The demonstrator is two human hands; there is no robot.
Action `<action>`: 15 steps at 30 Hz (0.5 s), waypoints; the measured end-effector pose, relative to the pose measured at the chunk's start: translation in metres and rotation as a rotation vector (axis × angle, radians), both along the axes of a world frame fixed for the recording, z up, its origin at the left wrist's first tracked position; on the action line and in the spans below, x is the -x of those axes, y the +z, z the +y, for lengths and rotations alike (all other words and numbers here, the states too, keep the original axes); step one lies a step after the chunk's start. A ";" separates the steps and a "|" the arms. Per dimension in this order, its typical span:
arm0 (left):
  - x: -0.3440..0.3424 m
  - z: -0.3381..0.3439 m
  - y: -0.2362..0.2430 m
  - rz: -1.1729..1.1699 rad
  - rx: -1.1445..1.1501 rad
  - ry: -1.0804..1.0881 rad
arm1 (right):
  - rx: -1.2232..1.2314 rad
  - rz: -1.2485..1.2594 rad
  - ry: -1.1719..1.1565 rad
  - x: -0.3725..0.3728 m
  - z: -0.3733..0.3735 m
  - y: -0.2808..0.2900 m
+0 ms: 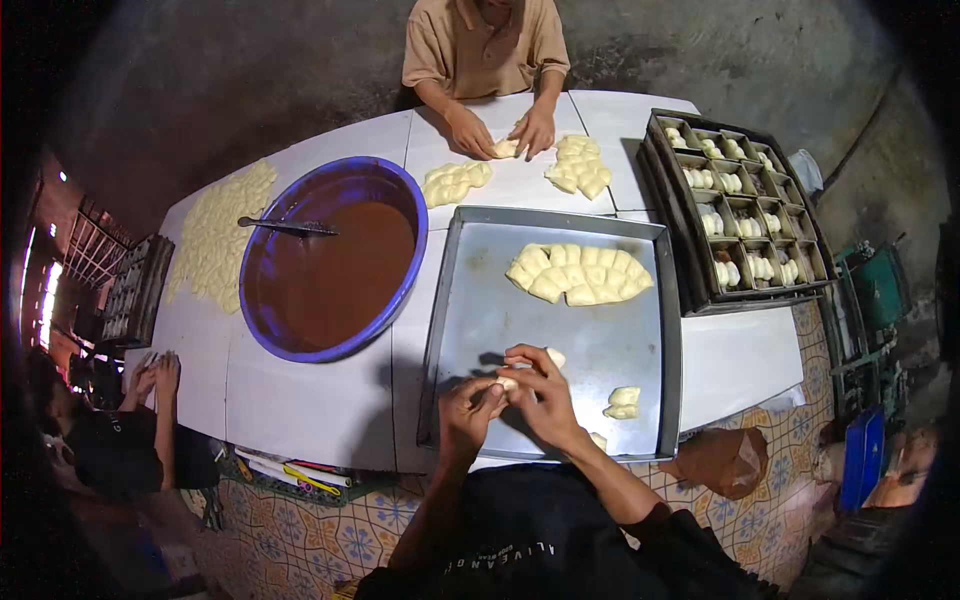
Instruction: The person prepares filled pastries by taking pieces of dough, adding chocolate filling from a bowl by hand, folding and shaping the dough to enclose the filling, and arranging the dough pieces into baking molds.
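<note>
Over the lower part of a large metal tray [480,255], both my hands meet at a small piece of pale dough [507,383]. My left hand [466,418] pinches it from the left side, fingers closed. From the right, my right hand [543,398] has its fingers bent round the same piece, partly hiding it. Another bit of dough [556,357] shows just beyond my right fingers. Further up the tray lies a cluster of dough pieces [580,274] pressed side by side. A smaller pair of dough pieces [622,402] rests to the right of my right hand.
A blue tub [262,335] of brown filling with a utensil [285,227] stands left of the tray. Many dough pieces [215,240] cover the far left table. Divided moulds [745,215] holding dough stand at right. Across the table, a person's hands [505,135] handle dough; another person [130,430] is at left.
</note>
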State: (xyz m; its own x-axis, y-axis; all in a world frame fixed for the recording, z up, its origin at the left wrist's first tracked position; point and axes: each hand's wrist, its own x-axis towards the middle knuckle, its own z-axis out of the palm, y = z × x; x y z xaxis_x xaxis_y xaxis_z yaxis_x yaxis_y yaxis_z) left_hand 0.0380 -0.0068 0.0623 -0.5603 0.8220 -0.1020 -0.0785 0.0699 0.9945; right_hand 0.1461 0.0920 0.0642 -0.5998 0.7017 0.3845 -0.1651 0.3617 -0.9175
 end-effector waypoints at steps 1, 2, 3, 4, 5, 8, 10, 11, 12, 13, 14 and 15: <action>0.000 -0.001 -0.006 -0.001 -0.001 -0.001 | -0.001 -0.001 -0.001 -0.003 -0.002 -0.003; -0.001 -0.003 -0.012 -0.130 0.044 0.011 | -0.065 -0.070 0.048 -0.008 -0.003 -0.008; -0.002 -0.001 -0.013 -0.260 0.090 0.015 | -0.130 -0.139 0.090 -0.013 -0.001 -0.014; -0.007 0.001 -0.010 -0.318 0.063 0.045 | -0.105 -0.138 0.067 -0.016 0.002 -0.019; -0.012 0.005 -0.012 -0.321 0.064 0.033 | -0.105 -0.141 0.056 -0.017 0.002 -0.024; -0.007 0.003 -0.053 0.114 0.050 0.019 | 0.288 -0.269 -0.004 -0.018 -0.002 -0.024; -0.007 0.010 -0.036 0.064 -0.034 -0.064 | 0.237 -0.304 -0.052 -0.026 0.003 -0.034; -0.007 0.013 -0.029 0.026 -0.116 -0.115 | 0.182 -0.330 -0.067 -0.030 0.006 -0.041; -0.005 0.012 -0.032 -0.016 -0.131 -0.165 | 0.602 -0.379 0.257 -0.033 0.012 -0.044; -0.007 0.011 -0.034 -0.022 -0.131 -0.175 | 0.892 -0.399 0.467 -0.036 0.018 -0.045; -0.009 0.009 -0.036 -0.149 -0.162 -0.194 | 0.904 -0.426 0.502 -0.043 0.021 -0.045; -0.009 0.010 -0.037 -0.276 -0.189 -0.222 | 0.917 -0.447 0.528 -0.047 0.024 -0.033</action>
State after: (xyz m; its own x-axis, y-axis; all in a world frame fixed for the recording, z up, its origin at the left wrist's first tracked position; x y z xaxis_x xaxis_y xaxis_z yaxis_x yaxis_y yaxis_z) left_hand 0.0471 0.0031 0.0255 -0.3394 0.9388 -0.0593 -0.3485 -0.0670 0.9349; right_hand 0.1935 0.1163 0.0317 -0.8569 0.2281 -0.4622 0.3092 -0.4900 -0.8150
